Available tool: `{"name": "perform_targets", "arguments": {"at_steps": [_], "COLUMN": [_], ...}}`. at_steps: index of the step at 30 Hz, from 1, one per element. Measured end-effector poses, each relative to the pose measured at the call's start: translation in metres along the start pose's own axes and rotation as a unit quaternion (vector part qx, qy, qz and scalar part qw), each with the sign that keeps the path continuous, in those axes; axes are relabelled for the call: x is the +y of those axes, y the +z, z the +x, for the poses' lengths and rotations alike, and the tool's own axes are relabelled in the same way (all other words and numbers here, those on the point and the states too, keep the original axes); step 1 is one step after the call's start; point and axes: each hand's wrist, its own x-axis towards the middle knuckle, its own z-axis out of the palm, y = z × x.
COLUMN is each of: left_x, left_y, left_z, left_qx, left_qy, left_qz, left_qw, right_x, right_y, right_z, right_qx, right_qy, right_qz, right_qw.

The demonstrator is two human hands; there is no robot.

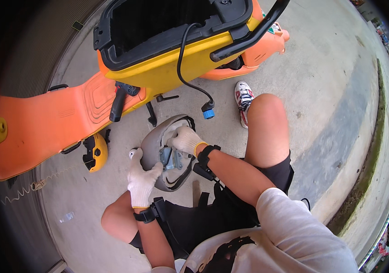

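Metal bracket point(171, 159) lies between gloved left fingers point(157, 169) and right fingers point(174, 139).

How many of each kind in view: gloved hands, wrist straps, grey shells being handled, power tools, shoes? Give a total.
Gloved hands: 2
Wrist straps: 2
Grey shell: 1
Power tool: 1
Shoe: 1
Total: 7

Seat point(149, 154): grey, rounded, tilted, its pale hollow underside showing.
Bracket point(171, 159): blue-grey metal, against the seat's underside.
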Motion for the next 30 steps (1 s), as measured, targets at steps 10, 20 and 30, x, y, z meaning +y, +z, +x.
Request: {"name": "perform_targets", "arguments": {"at_steps": [10,20,30], "left_x": [-0.033,-0.013,-0.036], "left_y": [0.008,0.0,0.009], "left_z": [0.002,-0.003,0.004], "left_qx": [0.016,-0.002,0.024], "left_qy": [0.062,0.025,0.051], "left_qz": [-0.059,-0.032,-0.04], "left_qw": [0.996,0.999,0.998], "right_x": [-0.004,0.01,0.002], "right_y": [-0.011,0.0,-0.018], "right_z": [-0.019,-0.012,-0.007], "right_qx": [-0.074,-0.032,-0.025], "right_qy": [0.01,-0.068,-0.026], "right_qz": [0.161,0.122,0.109], "right_qw": [0.984,0.99,0.993]}}
